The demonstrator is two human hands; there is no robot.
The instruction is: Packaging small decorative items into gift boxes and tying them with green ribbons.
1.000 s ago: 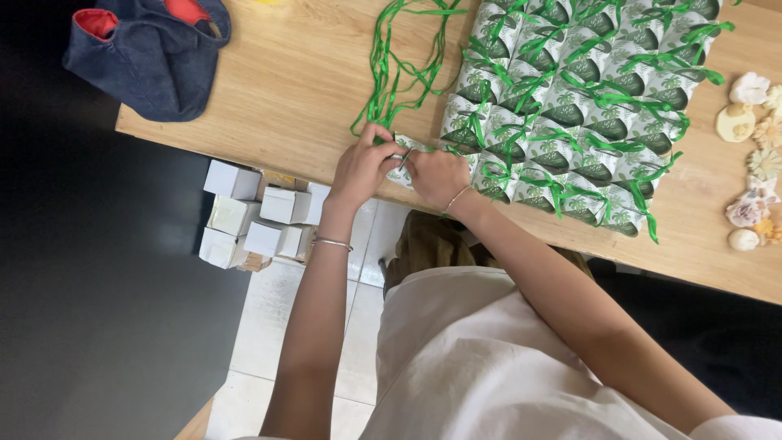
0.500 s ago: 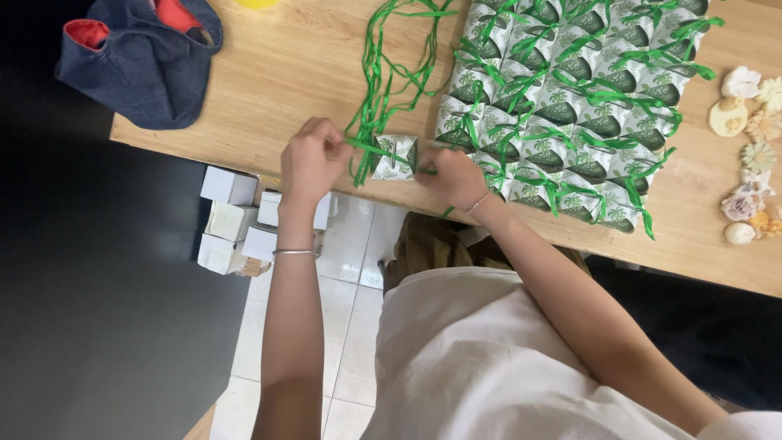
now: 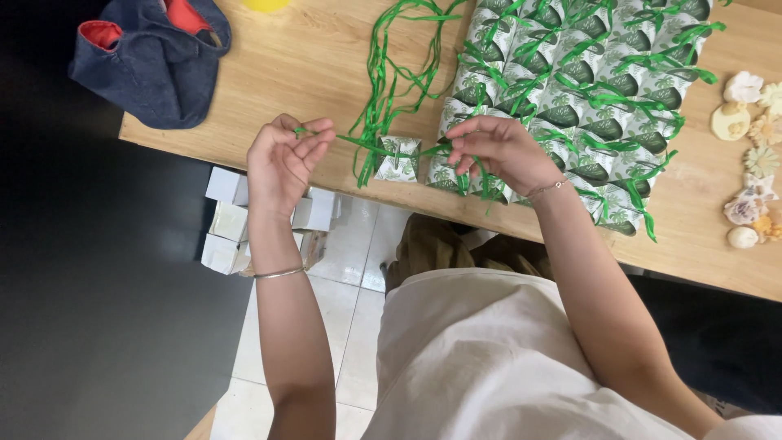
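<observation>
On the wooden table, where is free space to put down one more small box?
Bare wood lies between the blue cloth bag and the loose green ribbons. The tied boxes and shells crowd the table's other side.

L hand (image 3: 281, 159) moved left off box (image 3: 398, 158), pulling ribbon (image 3: 346, 140) taut.

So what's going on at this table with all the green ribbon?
A person seated at a wooden table is pulling a green ribbon taut across a small leaf-printed box near the table's front edge. The left hand pinches one end out to the side, and the right hand grips the other end. Beyond lie rows of matching boxes already ribboned, a bunch of loose ribbons, a denim bag and some seashells. Plain white boxes sit on the floor.
</observation>
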